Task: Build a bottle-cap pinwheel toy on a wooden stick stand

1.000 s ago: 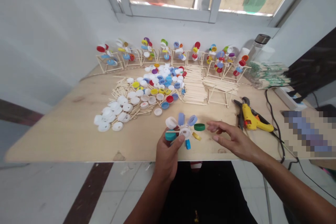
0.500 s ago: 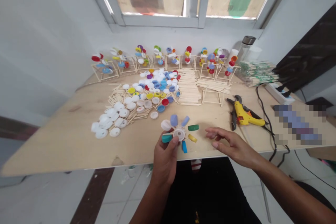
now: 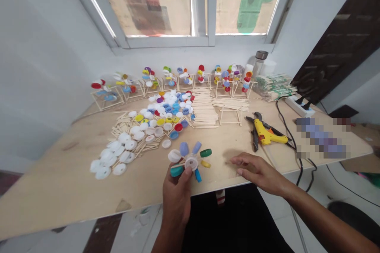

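Note:
My left hand (image 3: 178, 195) is closed on a bottle-cap wheel (image 3: 191, 162), its thumb on the white hub. Short sticks spread from the hub, each ending in a coloured cap: white, lilac, green, yellow, blue and teal. To the right, my right hand (image 3: 257, 172) hovers over the table's front edge with its fingers apart and nothing in them. Beyond it lies a yellow hot glue gun (image 3: 268, 133) on a black stand. A small stick frame (image 3: 230, 116) stands behind the wheel, beside a stack of wooden sticks (image 3: 204, 110).
Loose bottle caps (image 3: 118, 148) and short sticks cover the table's left middle. Several finished cap wheels on stick frames (image 3: 151, 79) line the wall. At right are bagged sticks (image 3: 276, 86), a glass bottle (image 3: 260, 63), a power strip (image 3: 299, 106) and a black cable (image 3: 286, 120).
The camera view has shifted, so the whole scene sits further left. My left hand still holds the wheel, and my right hand stays apart from it, fingers open.

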`<state>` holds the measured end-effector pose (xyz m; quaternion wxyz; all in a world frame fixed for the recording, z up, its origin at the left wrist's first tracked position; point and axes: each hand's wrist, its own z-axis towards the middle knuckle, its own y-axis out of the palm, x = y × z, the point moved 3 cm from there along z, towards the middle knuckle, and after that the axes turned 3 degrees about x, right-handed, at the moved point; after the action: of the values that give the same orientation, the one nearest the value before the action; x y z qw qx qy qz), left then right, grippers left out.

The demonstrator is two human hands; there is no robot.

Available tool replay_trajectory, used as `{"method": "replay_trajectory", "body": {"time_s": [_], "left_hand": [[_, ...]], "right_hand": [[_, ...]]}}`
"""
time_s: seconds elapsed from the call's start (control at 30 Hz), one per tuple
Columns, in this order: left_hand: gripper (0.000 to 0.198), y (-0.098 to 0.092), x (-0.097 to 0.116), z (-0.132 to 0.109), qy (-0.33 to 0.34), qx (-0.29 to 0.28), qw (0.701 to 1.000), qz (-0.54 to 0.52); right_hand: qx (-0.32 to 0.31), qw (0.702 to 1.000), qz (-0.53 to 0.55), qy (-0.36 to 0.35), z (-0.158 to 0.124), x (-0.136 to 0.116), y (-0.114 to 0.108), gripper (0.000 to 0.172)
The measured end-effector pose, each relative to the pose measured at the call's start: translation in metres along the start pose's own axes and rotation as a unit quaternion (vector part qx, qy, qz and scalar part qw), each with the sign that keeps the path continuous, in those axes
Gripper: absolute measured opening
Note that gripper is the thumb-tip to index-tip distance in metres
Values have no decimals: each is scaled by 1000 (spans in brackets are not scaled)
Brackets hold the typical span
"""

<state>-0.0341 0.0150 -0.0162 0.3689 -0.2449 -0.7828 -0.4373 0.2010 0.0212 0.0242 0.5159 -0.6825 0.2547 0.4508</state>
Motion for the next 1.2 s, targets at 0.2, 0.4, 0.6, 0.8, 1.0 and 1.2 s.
{"method": "replay_trajectory", "body": {"time_s": [0.2, 0.4, 0.6, 0.8, 1.0, 1.2], "left_hand": [[56, -8, 1, 6, 36, 15, 999, 36], [49, -11, 2, 7, 58, 5, 997, 55], [45, -11, 2, 7, 59, -9, 998, 25], [41, -13, 3, 7, 74, -17, 997, 11], [41, -14, 0, 7, 61, -18, 998, 2], [42, -13, 3, 5, 67, -6, 998, 8]], "right_hand": [[5, 999, -34, -12, 7, -1, -2, 27], [7, 993, -114, -36, 33, -8, -6, 26], [41, 950, -306, -50, 70, -21, -16, 23], [40, 913, -404, -42, 110, -29, -11, 22], [15, 876, -481, -37, 139, -33, 5, 21], [4, 846, -533, -29, 151, -31, 15, 24]]}}
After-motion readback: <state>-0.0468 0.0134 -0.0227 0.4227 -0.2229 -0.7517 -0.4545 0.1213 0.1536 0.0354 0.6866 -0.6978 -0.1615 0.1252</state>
